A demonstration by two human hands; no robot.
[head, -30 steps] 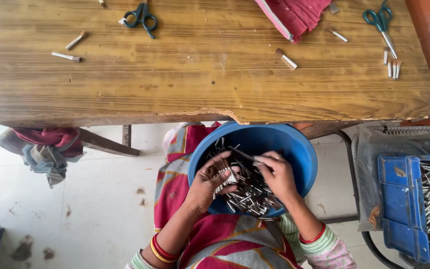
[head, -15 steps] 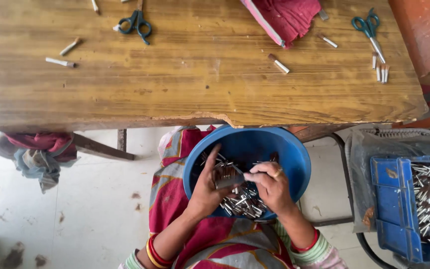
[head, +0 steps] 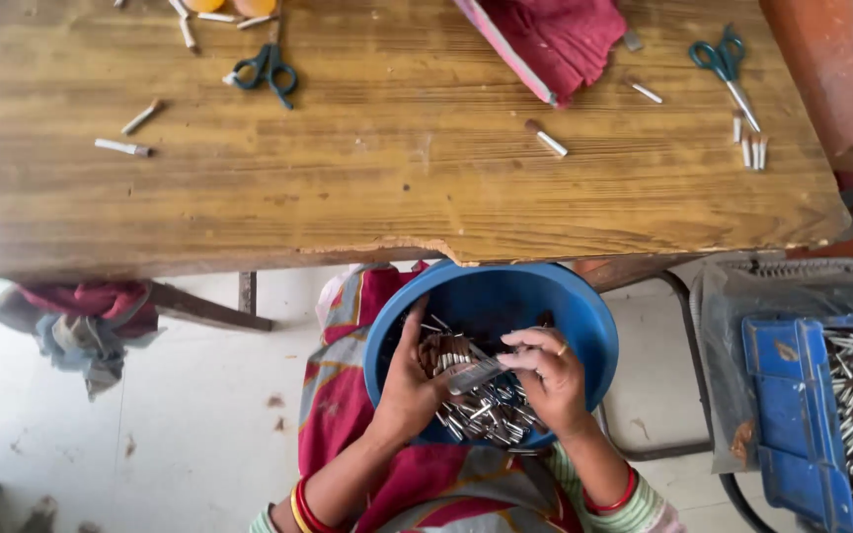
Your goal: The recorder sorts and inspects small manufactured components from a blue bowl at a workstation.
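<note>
Head view: low in the frame's centre, a blue basin (head: 584,316) sits on the person's lap, holding a heap of small metal tubes (head: 491,415). The left hand (head: 409,387) cups a bundle of tubes (head: 443,352), its grip closed round them. The right hand (head: 548,380) pinches one tube (head: 474,375) between fingertips. Above, the wooden surface (head: 397,188) carries two scissors.

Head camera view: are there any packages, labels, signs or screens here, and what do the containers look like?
No labels, signs or screens show.
Round blue plastic basin: on the person's lap, holding small metal-tipped sticks; left hand and right hand work inside it.
Rectangular blue plastic crate: right edge, on the floor, filled with similar sticks.
Grey plastic sheet: under the crate.
</note>
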